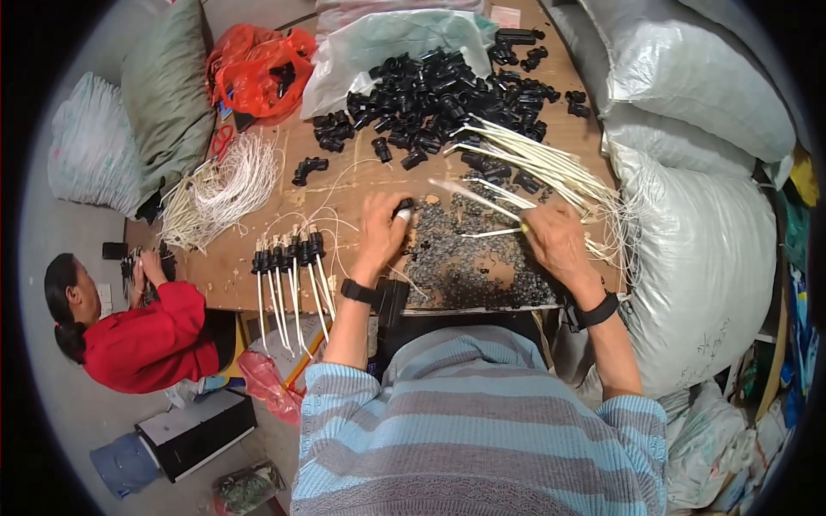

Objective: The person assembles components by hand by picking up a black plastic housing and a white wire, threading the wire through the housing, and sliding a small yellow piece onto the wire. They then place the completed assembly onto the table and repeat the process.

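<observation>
My left hand (379, 230) is over the middle of the table, its thumb and fingers closed round a small black plastic fitting (403, 206). To the right, my right hand (553, 234) pinches a white sleeved cable (486, 199) whose far end points up and left, blurred by motion. Another white cable (490, 233) reaches out just below those fingers. Between the hands lies a spread of tiny dark and grey pieces (469, 249). Beyond it is a bundle of white sleeved cables (542, 168).
A heap of black fittings (439, 99) spills from a pale plastic bag (335, 73). Cables with black fittings (288, 254) hang over the front edge, left. White cord (232, 189) and a red bag (258, 73) lie farther left. Stuffed sacks (697, 258) crowd the right. A person in red (155, 331) works at left.
</observation>
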`<state>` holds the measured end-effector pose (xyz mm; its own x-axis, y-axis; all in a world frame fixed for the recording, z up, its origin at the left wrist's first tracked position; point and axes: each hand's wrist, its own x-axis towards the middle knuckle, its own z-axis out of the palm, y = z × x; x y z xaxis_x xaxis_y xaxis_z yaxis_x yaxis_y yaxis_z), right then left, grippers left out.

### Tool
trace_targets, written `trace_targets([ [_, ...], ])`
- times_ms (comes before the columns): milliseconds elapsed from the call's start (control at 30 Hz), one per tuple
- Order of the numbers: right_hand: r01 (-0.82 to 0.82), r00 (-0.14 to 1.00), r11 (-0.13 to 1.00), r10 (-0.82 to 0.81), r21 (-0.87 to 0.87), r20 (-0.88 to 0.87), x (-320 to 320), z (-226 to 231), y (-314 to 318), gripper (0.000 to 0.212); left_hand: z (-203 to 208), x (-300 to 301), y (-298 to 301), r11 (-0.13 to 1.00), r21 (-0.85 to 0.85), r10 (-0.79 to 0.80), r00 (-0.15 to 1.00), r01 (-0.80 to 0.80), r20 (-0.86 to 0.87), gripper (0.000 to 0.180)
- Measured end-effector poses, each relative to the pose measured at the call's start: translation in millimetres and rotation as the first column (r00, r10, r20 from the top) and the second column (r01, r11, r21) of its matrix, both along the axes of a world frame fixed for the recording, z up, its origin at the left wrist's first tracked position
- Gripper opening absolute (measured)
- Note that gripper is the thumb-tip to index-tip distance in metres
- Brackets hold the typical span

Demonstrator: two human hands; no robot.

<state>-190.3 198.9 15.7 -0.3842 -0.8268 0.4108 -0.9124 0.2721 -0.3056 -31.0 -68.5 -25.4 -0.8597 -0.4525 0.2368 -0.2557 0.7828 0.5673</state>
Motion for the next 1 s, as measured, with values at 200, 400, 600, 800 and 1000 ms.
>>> trace_targets([
  [200,-0.135,0.942,0.989,0.145,-0.055,0.303,26,-4,-20,0.027,4,21,9,0.862,0.500,-0.048,0.996,0.080,-0.077,0.033],
  [400,-0.317,0.928,0.948,0.306,0.016,0.212,42,-10,-30,0.035,22,17,30,0.913,0.344,-0.283,0.949,0.221,0.139,0.030],
  [600,0.066,0.919,0.945,-0.183,0.322,0.348,29,12,-14,0.064,17,31,21,0.976,-0.089,-0.210,0.961,0.197,-0.177,0.042],
  [800,-0.048,0.926,0.994,0.080,-0.097,0.368,49,-6,-46,0.013,54,25,72,0.890,-0.195,-0.382,0.908,0.412,0.175,0.052],
  [1000,0.065,0.059,0.928,0.363,-0.367,0.930,26,10,-13,0.015,24,47,34,0.869,0.445,0.087,0.953,-0.215,0.289,0.017],
])
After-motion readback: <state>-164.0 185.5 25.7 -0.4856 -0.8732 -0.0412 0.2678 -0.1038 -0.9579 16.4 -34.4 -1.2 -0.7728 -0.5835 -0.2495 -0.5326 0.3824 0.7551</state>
